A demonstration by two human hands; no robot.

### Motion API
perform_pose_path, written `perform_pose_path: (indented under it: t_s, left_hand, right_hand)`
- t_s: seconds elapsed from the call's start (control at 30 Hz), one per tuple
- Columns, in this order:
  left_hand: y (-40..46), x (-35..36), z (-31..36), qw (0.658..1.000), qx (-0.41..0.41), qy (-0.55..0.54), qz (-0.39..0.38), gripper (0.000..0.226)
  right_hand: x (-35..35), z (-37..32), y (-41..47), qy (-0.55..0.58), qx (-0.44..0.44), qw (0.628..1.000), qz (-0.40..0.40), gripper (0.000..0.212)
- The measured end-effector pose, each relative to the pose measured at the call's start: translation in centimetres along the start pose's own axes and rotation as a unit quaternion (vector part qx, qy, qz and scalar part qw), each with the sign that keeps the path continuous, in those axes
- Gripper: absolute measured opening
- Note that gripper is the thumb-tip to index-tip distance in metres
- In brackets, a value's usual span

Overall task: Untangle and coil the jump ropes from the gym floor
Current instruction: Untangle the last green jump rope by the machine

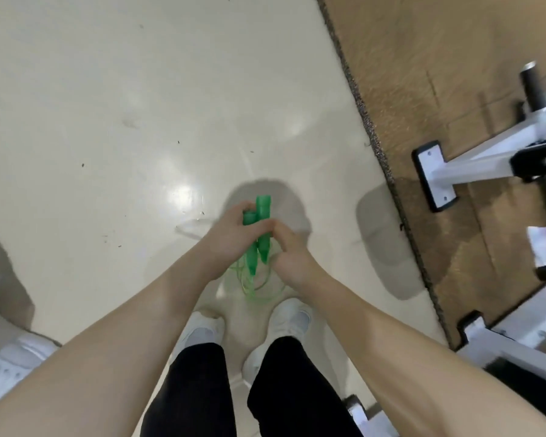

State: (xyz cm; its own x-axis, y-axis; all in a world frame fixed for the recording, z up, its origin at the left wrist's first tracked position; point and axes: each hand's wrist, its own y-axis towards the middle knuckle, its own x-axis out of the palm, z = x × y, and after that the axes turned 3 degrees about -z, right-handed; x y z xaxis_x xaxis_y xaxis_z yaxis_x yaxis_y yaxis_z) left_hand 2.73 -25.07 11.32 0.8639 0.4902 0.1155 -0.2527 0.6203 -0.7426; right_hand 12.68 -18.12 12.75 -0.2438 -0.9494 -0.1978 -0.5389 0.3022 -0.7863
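Note:
Two green jump rope handles [259, 230] stand side by side, upright, in front of me at waist height. My left hand [234, 234] grips both handles round their middle. My right hand [289, 250] is close against them from the right, fingers curled by the lower handle ends; what it pinches is hidden. Thin green cord [252, 287] hangs below the handles in several loose loops above my white shoes.
I stand on a glossy cream floor [108, 121]. A brown mat [438, 89] with a dark speckled edge lies to the right, carrying white and black gym machine frames [473, 162]. Another person's white shoe [10, 364] is at the lower left.

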Motion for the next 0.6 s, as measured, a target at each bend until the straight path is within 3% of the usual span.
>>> perform_pose_path:
  t_s: [0.13, 0.27, 0.4, 0.6]
  left_hand:
    - [-9.3, 1.7, 13.6, 0.986, 0.030, -0.137, -0.089, 0.013]
    - [-18.7, 3.3, 27.5, 0.953, 0.097, -0.222, -0.180, 0.014]
    - [-25.2, 6.1, 38.3, 0.943, 0.144, -0.222, -0.204, 0.002]
    - [-28.5, 13.1, 47.1, 0.963, 0.139, -0.078, -0.217, 0.019]
  right_hand:
    - [-3.9, -9.2, -10.3, 0.148, 0.034, 0.988, -0.024, 0.022]
    - [-8.9, -19.6, -20.8, 0.237, -0.046, 0.970, -0.033, 0.009]
    - [-14.0, -27.6, -28.3, 0.231, -0.105, 0.966, 0.052, 0.026]
    - [-20.8, -31.5, -35.4, 0.238, -0.180, 0.933, 0.201, 0.026]
